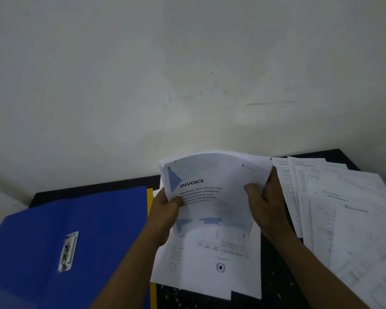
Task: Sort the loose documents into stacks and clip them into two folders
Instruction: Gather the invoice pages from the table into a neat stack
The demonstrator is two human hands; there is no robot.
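I hold a bundle of white sheets (212, 175) upright over the dark table; its front page reads INVOICE and it bows toward me. My left hand (165, 216) grips the bundle's left edge, thumb on the front. My right hand (265, 206) grips its right edge, thumb on the front. Under the bundle more white sheets (210, 264) lie flat on the table. An open blue folder (65, 230) with a metal clip (67, 252) lies at the left. A yellow folder edge (150, 196) shows beneath it.
A wide fan of loose printed documents (343, 215) covers the right side of the dark speckled table (276, 275). A pale wall (187, 74) rises directly behind the table's far edge.
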